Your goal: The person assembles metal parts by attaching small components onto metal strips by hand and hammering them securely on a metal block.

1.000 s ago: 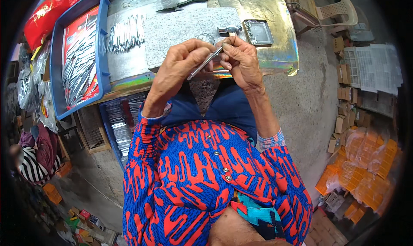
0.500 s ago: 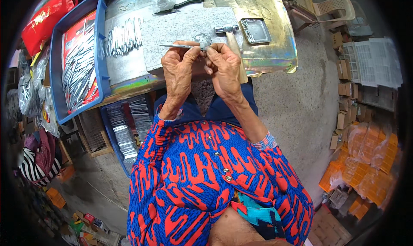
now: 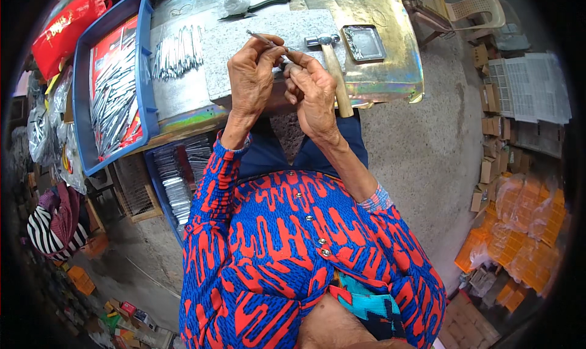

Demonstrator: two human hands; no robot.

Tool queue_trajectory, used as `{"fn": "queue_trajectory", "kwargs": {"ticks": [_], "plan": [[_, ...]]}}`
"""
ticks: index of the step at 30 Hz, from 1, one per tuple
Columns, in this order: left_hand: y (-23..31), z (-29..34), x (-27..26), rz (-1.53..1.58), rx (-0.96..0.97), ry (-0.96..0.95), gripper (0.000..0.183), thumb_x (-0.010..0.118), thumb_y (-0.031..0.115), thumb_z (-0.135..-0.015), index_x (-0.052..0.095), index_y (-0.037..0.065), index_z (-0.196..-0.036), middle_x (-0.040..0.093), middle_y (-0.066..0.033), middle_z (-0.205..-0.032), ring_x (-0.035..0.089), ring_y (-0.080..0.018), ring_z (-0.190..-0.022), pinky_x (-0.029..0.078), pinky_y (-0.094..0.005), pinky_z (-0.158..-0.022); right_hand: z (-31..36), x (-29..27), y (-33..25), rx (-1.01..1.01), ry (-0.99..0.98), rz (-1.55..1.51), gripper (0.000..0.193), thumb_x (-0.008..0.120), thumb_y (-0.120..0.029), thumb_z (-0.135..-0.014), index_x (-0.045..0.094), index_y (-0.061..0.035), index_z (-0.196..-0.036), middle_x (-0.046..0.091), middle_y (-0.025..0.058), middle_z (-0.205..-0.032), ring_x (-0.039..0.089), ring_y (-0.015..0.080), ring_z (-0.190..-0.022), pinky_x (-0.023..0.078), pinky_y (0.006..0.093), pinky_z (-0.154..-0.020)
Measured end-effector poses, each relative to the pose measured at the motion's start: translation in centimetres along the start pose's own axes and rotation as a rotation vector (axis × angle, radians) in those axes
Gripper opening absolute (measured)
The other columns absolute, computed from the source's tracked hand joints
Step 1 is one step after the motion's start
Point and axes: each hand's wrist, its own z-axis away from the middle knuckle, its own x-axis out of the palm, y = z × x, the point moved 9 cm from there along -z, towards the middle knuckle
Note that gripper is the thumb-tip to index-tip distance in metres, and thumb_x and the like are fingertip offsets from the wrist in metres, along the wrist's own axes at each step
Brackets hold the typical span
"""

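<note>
Above the near edge of a grey stone slab (image 3: 229, 42), my left hand (image 3: 251, 74) pinches a thin silvery metal rod (image 3: 262, 39). The rod slants, its far-left tip sticking up past my fingers. Close by on the right, my right hand (image 3: 312, 89) is closed, thumb and forefinger pressed together at the rod's right end. Whatever those fingertips hold is too small and covered to make out. A hammer (image 3: 333, 68) lies just right of that hand, its head on the slab and its wooden handle reaching past the table edge.
Several metal rods (image 3: 178, 53) lie in a row left of the slab. A blue bin (image 3: 79, 98) of similar rods stands further left, another blue bin (image 3: 160, 187) below. Right of the hammer sits a small metal tray (image 3: 381, 48). Black-handled pliers (image 3: 268, 4) lie behind the slab.
The rod has turned from nearly level to slanting, its left tip now higher and further right. Both hands have shifted a little, and the round clear spot on the slab is covered.
</note>
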Motion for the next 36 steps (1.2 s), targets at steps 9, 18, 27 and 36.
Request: {"fn": "queue_trajectory", "kwargs": {"ticks": [9,18,27,36], "plan": [[-0.9,-1.8,1.0,-0.165,0.033,-0.122,0.006,0.054,0.001,-0.081,0.059,-0.001,-0.083,0.06,-0.0042,-0.066,0.056,-0.0088,-0.059,0.045,-0.0224,-0.054,0.0,-1.7,-0.3,-0.005,0.058,0.02,0.026,0.049,-0.004,-0.082,0.046,0.0055,-0.106,0.051,0.0039,-0.076,0.041,0.0039,-0.056,0.035,0.0165,-0.045],[-1.5,-2.1,1.3,-0.116,-0.012,-0.181,0.005,0.055,0.001,-0.08,0.058,-0.002,-0.082,0.058,-0.0023,-0.065,0.053,-0.0074,-0.06,0.045,-0.0216,-0.056,0.6,-2.7,-0.3,0.02,0.058,0.023,0.022,0.049,-0.003,-0.082,0.046,0.0053,-0.102,0.051,0.0046,-0.075,0.04,0.004,-0.055,0.035,0.0168,-0.045],[-0.5,-2.3,2.2,-0.416,0.107,-0.301,0.007,0.054,0.001,-0.082,0.059,0.001,-0.087,0.062,-0.004,-0.071,0.058,-0.0089,-0.068,0.047,-0.0232,-0.06,0.3,-1.9,-1.8,-0.044,0.017,0.171,0.02,0.049,-0.003,-0.083,0.047,0.0058,-0.101,0.052,0.0043,-0.074,0.041,0.0027,-0.053,0.033,0.0161,-0.043],[0.2,-1.4,2.3,-0.377,0.379,-0.222,0.006,0.058,0.002,-0.075,0.054,0.002,-0.078,0.06,-0.0106,-0.073,0.061,-0.0258,-0.067,0.047,-0.0313,-0.058,-1.8,1.5,-7.2,-0.245,-0.093,0.529,0.022,0.048,-0.014,-0.089,0.055,0.0023,-0.102,0.052,0.0006,-0.068,0.041,0.0016,-0.054,0.033,0.0164,-0.044]]}}
